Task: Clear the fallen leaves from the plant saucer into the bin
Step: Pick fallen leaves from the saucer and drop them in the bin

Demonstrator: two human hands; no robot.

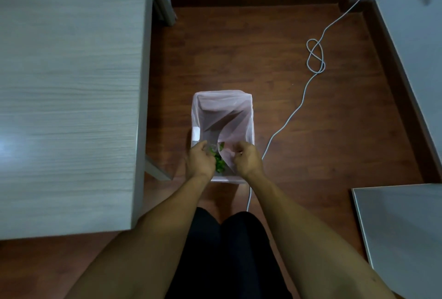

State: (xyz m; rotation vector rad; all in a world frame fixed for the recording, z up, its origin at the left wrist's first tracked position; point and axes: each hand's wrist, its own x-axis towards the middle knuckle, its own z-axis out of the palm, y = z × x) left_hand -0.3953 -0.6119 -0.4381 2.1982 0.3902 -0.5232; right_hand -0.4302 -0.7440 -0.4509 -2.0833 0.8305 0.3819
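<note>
A small rectangular bin lined with a translucent pink plastic bag [248, 116] is seen on the brown wooden floor [311, 107]. The left hand [200, 161] and right hand [246, 160] are held over its near edge, fingers curled; what they grip cannot be told. Green leaves [219, 164] are visible between them, over the bin. A white cable [299, 104] lies beside it.

1. The bin [222, 116] stood on the floor [311, 107], right of the desk [69, 97].
2. Leaves [219, 164] lay inside, near end.
3. A cable [296, 107] ran right of it.
</note>
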